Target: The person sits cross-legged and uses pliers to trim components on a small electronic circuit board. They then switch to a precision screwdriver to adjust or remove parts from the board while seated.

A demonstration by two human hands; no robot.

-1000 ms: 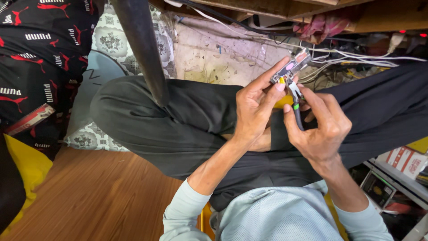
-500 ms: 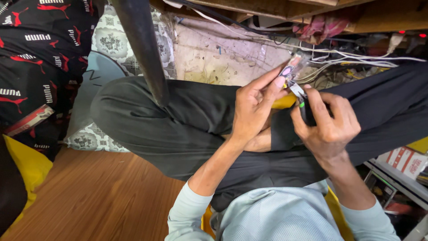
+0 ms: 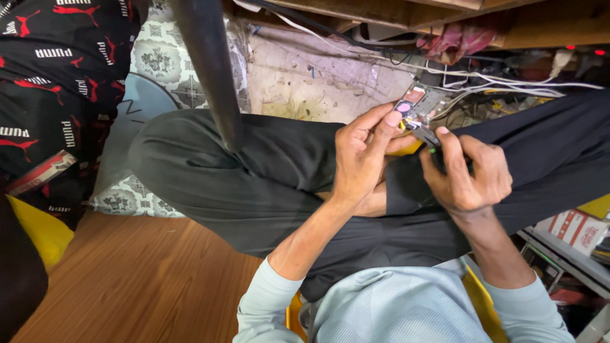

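The left hand [image 3: 361,159] pinches a small circuit board [image 3: 412,101] between thumb and fingertips, holding it up at about one o'clock from the person's lap, over the crossed legs in dark trousers [image 3: 254,184]. The right hand [image 3: 467,174] is closed around a small hand tool [image 3: 424,132] — pliers or tweezers, too small to tell — whose metal tip meets the lower edge of the board; a green spot shows on its handle just below the index fingertip.

Compared with a second ago, the board sits a little higher and more upright, with its pale pinkish face turned further toward the camera, and the right hand has slid down and to three o'clock so that more of the tool's shaft shows between the two hands. The work therefore looks to be in its fine, close stage, with both grips firm and the tool's tip already on the part.

At twelve o'clock white and grey wires [image 3: 508,79] trail across the cluttered floor under a wooden shelf. A dark table leg [image 3: 206,70] crosses at eleven o'clock, and a wooden board [image 3: 140,286] lies at seven o'clock.
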